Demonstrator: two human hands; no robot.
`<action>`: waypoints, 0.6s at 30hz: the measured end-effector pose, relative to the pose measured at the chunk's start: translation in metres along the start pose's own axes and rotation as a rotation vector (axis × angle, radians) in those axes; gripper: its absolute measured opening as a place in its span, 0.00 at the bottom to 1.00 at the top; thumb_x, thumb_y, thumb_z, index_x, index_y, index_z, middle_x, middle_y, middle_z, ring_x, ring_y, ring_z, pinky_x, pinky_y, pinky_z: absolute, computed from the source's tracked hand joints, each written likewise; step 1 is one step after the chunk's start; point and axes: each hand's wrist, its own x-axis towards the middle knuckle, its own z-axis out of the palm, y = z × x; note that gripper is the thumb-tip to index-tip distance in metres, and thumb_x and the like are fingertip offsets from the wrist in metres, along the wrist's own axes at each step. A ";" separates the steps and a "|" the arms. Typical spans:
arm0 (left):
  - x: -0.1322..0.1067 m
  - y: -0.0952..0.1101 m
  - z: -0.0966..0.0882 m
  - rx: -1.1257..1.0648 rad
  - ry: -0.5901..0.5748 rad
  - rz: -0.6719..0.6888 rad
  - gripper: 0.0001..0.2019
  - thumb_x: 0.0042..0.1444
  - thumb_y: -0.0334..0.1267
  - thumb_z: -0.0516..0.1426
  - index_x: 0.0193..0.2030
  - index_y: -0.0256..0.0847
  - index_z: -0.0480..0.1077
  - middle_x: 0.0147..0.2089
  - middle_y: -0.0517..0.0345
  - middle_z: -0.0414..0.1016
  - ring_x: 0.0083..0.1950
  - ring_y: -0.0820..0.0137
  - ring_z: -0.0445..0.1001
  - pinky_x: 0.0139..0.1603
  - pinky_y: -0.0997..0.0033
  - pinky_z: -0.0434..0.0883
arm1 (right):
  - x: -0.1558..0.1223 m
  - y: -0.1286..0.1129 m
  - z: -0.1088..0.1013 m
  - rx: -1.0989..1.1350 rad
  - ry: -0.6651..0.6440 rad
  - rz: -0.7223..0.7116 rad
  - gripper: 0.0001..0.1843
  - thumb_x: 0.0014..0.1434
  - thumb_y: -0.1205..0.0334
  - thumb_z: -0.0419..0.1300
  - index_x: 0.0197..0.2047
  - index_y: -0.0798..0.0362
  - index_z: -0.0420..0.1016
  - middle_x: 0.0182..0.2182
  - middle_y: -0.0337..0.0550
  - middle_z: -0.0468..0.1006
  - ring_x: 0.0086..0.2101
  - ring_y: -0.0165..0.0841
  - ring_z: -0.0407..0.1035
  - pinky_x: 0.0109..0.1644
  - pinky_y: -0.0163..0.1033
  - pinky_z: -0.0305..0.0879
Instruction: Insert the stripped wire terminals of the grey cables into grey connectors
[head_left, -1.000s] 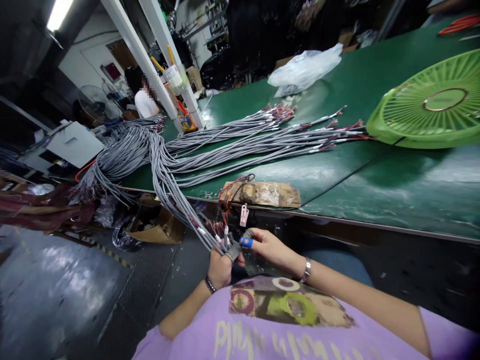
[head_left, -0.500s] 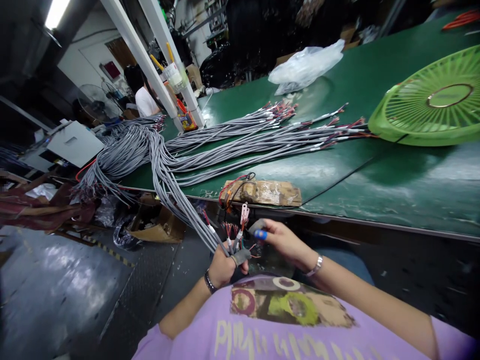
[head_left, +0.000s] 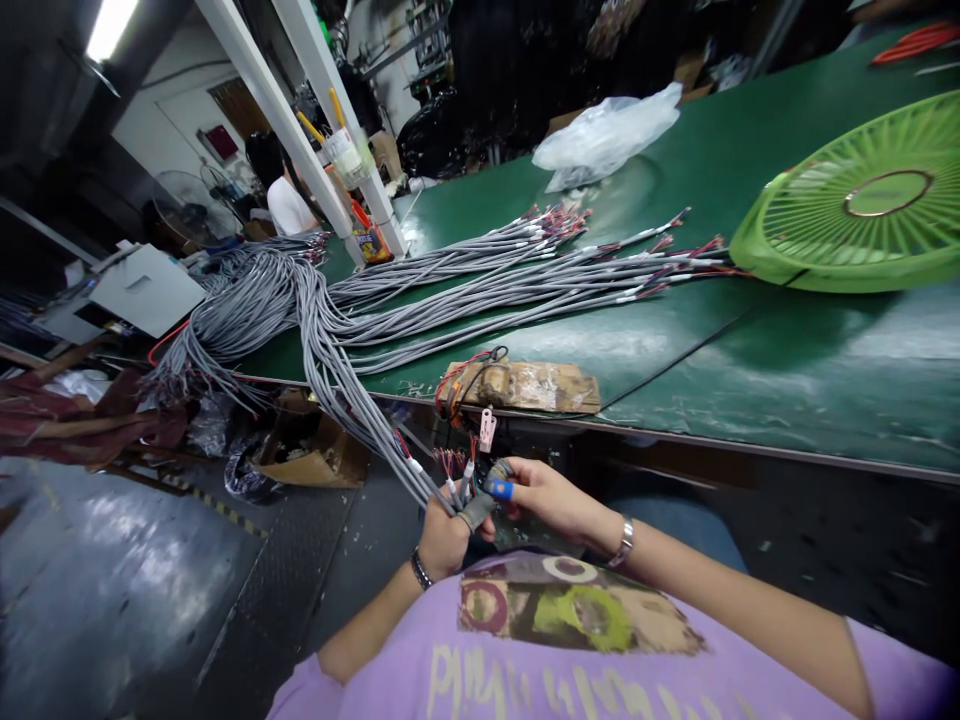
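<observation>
A: Head view. Item in hand?

B: A bundle of grey sheathed cables (head_left: 352, 398) is recorded. It is clasped near its end by the left hand (head_left: 442, 540), with the fingers closed round it. A grey rubber finger cap (head_left: 474, 512) is worn on one tip. The stripped red and coloured wire ends (head_left: 459, 468) are fanned out just above that fist, below the table edge and in front of the purple shirt (head_left: 600, 670).

A: Position against the other hand?

B: The wire ends are found just left of the right hand (head_left: 551, 497), whose blue-capped fingertip (head_left: 501, 490) lies against them. The long axis of the bundle is noted running from the fist up and to the left, over the edge of the green table (head_left: 750, 360). There it meets the spread heap of grey cables (head_left: 480, 285). The left hand is the nearer, being in full contact; the right is at the tips only.

A: Right fingers?

B: Curled, with the tips held close together. Whether a single wire is nipped between them cannot be made out, since the tips are small and crowded against the left thumb.

A: Surroundings?

B: A brown taped cardboard block (head_left: 540, 385) is seen on the table edge just above the hands, with a small pink tag (head_left: 487, 430) hung beneath. Further off are a lime-green plastic fan grille (head_left: 862, 205), cut by the right frame edge, and a crumpled clear plastic bag (head_left: 607, 135). A person in a white top (head_left: 283, 205) is noted at the back, beside a white post (head_left: 259, 90).
</observation>
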 end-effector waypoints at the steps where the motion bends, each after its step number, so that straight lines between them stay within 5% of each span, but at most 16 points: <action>1: 0.000 -0.001 0.000 0.005 0.002 0.000 0.17 0.46 0.48 0.62 0.21 0.36 0.67 0.15 0.61 0.68 0.16 0.76 0.65 0.20 0.75 0.66 | -0.001 0.001 -0.001 -0.007 -0.019 -0.014 0.19 0.44 0.48 0.66 0.27 0.54 0.67 0.20 0.36 0.69 0.21 0.26 0.61 0.26 0.33 0.58; 7: 0.001 -0.004 -0.001 0.008 0.020 0.022 0.17 0.47 0.49 0.61 0.20 0.36 0.67 0.15 0.61 0.68 0.16 0.76 0.65 0.20 0.75 0.66 | -0.002 0.003 -0.005 -0.128 -0.020 -0.140 0.14 0.46 0.51 0.65 0.28 0.53 0.70 0.23 0.39 0.73 0.26 0.31 0.65 0.31 0.37 0.62; 13: -0.001 -0.006 -0.003 -0.001 0.013 0.007 0.18 0.45 0.50 0.62 0.21 0.36 0.66 0.15 0.61 0.68 0.16 0.75 0.65 0.19 0.75 0.66 | 0.005 -0.002 -0.021 -0.072 0.325 -0.152 0.16 0.44 0.50 0.65 0.29 0.53 0.70 0.21 0.36 0.68 0.23 0.27 0.60 0.28 0.35 0.59; 18: 0.000 -0.007 -0.003 -0.013 0.052 0.034 0.16 0.47 0.48 0.61 0.22 0.36 0.67 0.16 0.62 0.68 0.17 0.76 0.66 0.20 0.75 0.66 | -0.001 -0.002 -0.014 0.135 0.099 0.078 0.20 0.41 0.50 0.68 0.31 0.55 0.69 0.24 0.37 0.69 0.24 0.26 0.62 0.27 0.33 0.60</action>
